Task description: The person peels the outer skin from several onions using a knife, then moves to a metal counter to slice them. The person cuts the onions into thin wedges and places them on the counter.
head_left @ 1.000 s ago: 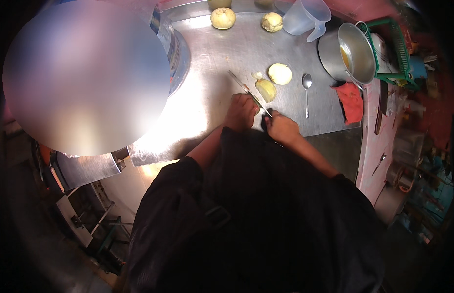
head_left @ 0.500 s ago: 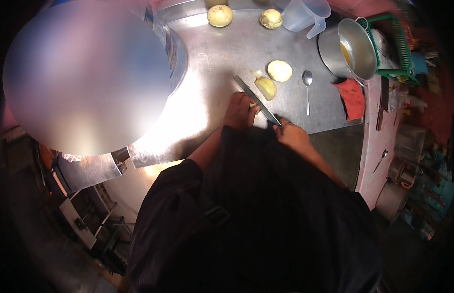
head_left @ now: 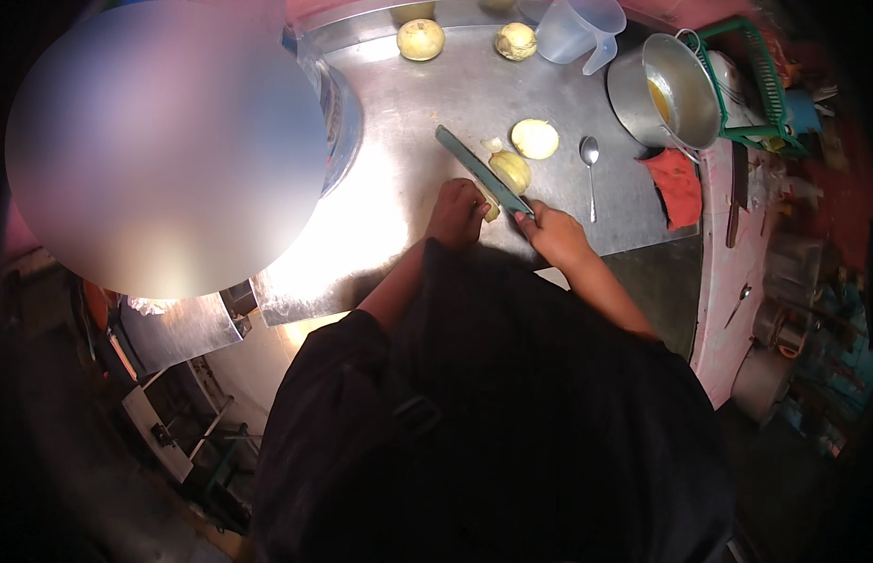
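My right hand grips a long knife, its broad blade tilted so its flat side shows and its tip pointing to the far left. Close beside the blade, my left hand is curled over a pale piece of onion on the metal table; the fingers partly cover it. Right past the blade lies a yellowish, ridged onion piece, with a small pale scrap at its far end. Beyond it an onion half rests on the table.
Two whole onions and a clear plastic jug stand along the back. To the right are a spoon, a red cloth, a metal pot and a green basket. A large blurred round area covers the upper left.
The knife has risen and turned to show more of its flat side, and my right hand has moved slightly away from my body. A pale onion piece now shows by my left fingers.
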`<control>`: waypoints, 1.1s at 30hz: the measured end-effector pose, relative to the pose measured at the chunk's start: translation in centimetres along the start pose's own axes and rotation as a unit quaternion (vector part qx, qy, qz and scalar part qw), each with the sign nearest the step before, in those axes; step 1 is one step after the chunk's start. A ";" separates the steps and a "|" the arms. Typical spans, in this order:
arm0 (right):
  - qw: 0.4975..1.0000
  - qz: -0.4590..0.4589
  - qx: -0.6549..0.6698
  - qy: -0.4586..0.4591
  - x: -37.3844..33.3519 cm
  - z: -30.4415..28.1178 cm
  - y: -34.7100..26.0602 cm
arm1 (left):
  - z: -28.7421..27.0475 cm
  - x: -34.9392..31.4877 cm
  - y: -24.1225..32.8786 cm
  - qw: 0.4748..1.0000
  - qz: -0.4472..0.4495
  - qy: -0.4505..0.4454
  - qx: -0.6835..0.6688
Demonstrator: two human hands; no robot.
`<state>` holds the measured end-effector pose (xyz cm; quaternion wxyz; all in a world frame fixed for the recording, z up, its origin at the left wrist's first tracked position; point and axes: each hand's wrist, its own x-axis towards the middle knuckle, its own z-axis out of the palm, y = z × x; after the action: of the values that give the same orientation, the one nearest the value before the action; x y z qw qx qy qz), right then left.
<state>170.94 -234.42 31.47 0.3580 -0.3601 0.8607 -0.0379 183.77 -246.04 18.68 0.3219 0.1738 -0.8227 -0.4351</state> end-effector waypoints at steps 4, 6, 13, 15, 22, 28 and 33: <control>1.000 0.001 -0.013 -0.009 -2.1 0.7 0.9 | 0.6 -0.4 -0.3 1.000 0.006 0.028 -0.002; 0.999 0.025 -0.027 -0.026 -2.8 1.2 1.1 | 0.8 -0.4 -0.2 0.999 0.007 0.040 -0.013; 0.996 0.067 -0.040 -0.049 -1.5 2.6 0.4 | 1.2 -0.7 -0.2 0.999 0.009 0.035 0.003; 0.997 0.059 -0.035 -0.046 -0.1 3.0 -0.3 | 1.1 -0.6 -0.2 1.000 -0.001 0.028 0.007; 0.998 -0.011 0.064 -0.021 1.8 3.1 1.5 | 0.7 -0.1 -0.2 0.999 0.009 0.027 0.034; 0.994 0.007 0.099 -0.033 -0.8 1.0 1.6 | 0.6 -0.2 -0.4 0.999 0.014 0.028 0.036; 0.997 0.015 0.061 -0.052 -1.6 2.1 2.8 | 0.7 -0.4 -0.4 0.999 0.012 0.033 0.026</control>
<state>171.44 -230.95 29.94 0.4241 -0.3260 0.8423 -0.0661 183.63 -245.59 17.93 0.3497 0.1869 -0.8246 -0.4035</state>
